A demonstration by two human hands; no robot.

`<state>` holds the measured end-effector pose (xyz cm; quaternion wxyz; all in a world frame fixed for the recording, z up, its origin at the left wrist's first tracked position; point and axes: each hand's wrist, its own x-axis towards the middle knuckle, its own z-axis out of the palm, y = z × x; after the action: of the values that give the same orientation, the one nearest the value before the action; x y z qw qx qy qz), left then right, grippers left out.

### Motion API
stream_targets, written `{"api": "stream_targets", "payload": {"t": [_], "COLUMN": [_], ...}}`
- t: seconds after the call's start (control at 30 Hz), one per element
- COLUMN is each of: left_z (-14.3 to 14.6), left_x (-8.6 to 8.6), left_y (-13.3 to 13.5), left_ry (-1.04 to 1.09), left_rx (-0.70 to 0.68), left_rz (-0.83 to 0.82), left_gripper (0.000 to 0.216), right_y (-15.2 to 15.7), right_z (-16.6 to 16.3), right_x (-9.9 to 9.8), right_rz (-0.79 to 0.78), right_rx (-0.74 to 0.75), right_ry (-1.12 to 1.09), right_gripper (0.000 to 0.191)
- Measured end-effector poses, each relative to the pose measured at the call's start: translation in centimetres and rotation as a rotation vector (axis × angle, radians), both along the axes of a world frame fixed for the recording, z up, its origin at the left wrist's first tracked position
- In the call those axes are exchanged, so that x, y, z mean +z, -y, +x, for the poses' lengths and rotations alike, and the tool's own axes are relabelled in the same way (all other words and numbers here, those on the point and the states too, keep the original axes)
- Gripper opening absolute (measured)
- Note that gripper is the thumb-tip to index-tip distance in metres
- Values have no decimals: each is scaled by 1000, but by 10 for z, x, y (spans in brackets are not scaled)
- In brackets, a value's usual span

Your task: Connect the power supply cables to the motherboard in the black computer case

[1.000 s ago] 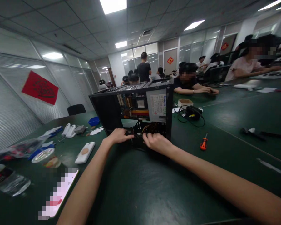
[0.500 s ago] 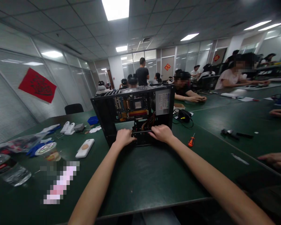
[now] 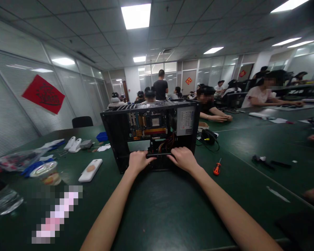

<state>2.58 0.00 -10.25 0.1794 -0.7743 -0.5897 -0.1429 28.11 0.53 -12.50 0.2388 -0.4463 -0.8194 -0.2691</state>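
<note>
A black computer case [image 3: 149,106] stands upright on the green table with its open side towards me. Inside it are a motherboard [image 3: 141,122], a silver power supply [image 3: 185,121] at the upper right and a bundle of cables [image 3: 166,143]. My left hand [image 3: 139,161] is closed on a thin dark bar [image 3: 159,155] across the lower front of the case. Right of it, my right hand [image 3: 182,158] grips the same bar, the thumbs pointing towards each other. The fingers behind the bar are hidden.
On the left are a white phone-like object [image 3: 91,170], a lidded cup [image 3: 48,173] and a water bottle [image 3: 2,197]. An orange screwdriver [image 3: 217,169] and a black cable coil [image 3: 208,137] lie right of the case. Other people sit around the table.
My view has tilted up a little, so the case and both hands appear lower. Both hands keep their grip on the bar.
</note>
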Motion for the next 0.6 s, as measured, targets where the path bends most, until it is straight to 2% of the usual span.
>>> {"api": "stream_targets", "payload": {"t": [0.4, 0.6], "left_z": [1, 3], "left_x": [4, 6], "left_y": [6, 8], "left_ry": [38, 46], "left_rx": [10, 15], "left_rz": [-51, -65], "left_gripper": [64, 62], "right_y": [3, 7], "right_z": [-1, -1], "right_x": [2, 11], "right_rz": [-30, -176], "right_rx": [14, -56], "right_ry": [-7, -4], "right_gripper": [36, 42]}}
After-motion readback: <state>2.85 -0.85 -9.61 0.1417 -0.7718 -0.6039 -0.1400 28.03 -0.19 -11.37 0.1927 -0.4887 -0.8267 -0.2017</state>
